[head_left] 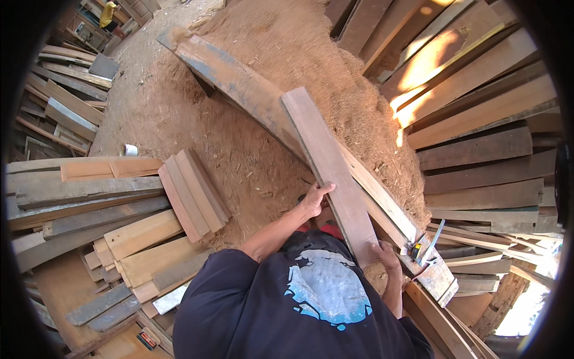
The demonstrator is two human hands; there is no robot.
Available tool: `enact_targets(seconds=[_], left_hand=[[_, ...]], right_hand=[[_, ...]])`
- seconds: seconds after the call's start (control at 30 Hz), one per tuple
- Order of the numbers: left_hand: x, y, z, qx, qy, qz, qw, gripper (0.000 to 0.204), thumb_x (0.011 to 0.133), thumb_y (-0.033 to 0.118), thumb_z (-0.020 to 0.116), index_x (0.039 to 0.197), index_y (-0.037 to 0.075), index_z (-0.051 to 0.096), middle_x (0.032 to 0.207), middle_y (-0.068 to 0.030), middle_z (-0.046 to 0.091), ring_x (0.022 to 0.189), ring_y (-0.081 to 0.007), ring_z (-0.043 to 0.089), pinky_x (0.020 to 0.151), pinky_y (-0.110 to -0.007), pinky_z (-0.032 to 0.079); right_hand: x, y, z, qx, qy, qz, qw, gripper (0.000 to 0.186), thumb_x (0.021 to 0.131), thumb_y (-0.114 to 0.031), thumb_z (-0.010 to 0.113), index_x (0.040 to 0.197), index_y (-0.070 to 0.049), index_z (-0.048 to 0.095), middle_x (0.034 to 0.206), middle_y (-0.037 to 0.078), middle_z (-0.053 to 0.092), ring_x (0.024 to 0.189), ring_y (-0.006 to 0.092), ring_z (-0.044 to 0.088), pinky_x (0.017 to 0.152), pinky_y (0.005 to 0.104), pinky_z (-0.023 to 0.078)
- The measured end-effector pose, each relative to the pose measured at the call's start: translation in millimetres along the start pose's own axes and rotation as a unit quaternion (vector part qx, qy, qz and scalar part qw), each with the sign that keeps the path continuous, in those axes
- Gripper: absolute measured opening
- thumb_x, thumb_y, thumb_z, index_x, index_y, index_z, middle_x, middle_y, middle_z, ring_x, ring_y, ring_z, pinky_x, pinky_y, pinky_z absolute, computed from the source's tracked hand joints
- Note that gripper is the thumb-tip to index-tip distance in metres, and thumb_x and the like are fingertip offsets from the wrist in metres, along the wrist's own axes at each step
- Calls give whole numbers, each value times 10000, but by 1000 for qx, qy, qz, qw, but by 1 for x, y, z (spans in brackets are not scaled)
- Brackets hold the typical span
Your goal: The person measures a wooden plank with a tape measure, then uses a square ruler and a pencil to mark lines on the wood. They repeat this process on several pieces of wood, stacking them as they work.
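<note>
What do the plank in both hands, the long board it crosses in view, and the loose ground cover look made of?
Plank: wood, apparently unvarnished; matte pinkish-brown face with a sawn-looking edge.
Long board: probably weathered wood, though dust and greyish patches mask its finish.
Ground cover: likely sawdust; loose, tan and fine, with paler chips scattered in it.

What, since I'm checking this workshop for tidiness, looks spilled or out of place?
Sawdust covers much of the floor and mounds beside the long beam, so it looks spilled. A small white cylindrical item near the boards at left looks odd among timber.
</note>
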State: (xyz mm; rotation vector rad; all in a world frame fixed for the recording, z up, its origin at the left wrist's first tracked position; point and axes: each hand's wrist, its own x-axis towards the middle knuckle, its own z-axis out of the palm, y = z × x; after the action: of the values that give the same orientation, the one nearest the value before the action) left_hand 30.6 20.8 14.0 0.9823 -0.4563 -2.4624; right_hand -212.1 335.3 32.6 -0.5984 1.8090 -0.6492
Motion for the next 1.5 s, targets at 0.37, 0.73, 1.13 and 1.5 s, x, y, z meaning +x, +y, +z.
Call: enact_targets(seconds=[0.37,0.73,1.13,1.5], left_hand=[[-5,7,-12,-123,57,23,991,761,903,504,820,1485,103,537,1418,-103,640,1344,-306,585,1151,-536,461],[6,17,-7,-208,-111,236,943,738,1018,731,442,1314,80,624,1150,-140,701,1089,-326,662,920,-531,550],[-76,37,14,-252,-294,333,860,241,1121,324,499,1079,115,609,839,-23,659,826,-215,618,849,-380,510],[-165,6,-58,-317,175,413,836,936,855,931,514,1302,122,665,1109,-97,731,1068,-344,690,929,-573,566]], right_hand=[[-1,-49,13,-106,-6,-49,993,768,864,-604,815,1240,54,695,1116,217,757,1032,331,722,929,459,558],[-101,-101,27,-287,165,-155,931,827,741,-252,912,1408,8,500,1298,243,621,1237,452,562,1091,521,439],[-67,-91,31,-324,163,-341,867,871,662,-64,858,1458,-54,506,1503,204,564,1372,432,499,1168,534,391],[-19,-148,35,-378,-161,-258,874,561,727,-201,841,1163,10,558,1018,281,671,979,528,647,878,553,528]])
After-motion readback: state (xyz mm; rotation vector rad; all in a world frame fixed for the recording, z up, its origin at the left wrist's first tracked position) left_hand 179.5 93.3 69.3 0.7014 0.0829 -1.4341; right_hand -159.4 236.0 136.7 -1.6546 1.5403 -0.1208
